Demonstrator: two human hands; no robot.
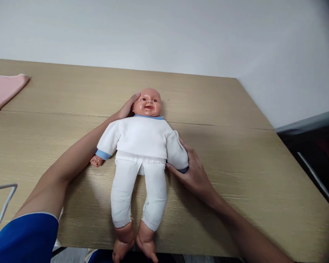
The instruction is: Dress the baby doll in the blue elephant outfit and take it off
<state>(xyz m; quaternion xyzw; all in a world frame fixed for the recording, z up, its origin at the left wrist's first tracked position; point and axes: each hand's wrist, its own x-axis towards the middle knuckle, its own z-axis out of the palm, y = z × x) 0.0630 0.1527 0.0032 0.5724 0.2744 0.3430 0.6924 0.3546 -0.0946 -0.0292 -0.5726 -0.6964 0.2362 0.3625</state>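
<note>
Doll, laid on the bench, is seemingly being steadied, its sleeve clasped at four o'clock by the right hand, its head touched at eleven by the left hand, grip hidden, with even support seemingly called for next.

Doll on the table — cloth at far left, wall behind

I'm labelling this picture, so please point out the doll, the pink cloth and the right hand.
Doll [142, 144]: head view, front of its torso.
Pink cloth [4, 89]: head view, middle of its visible part.
Right hand [196, 174]: head view, back of it.
</note>
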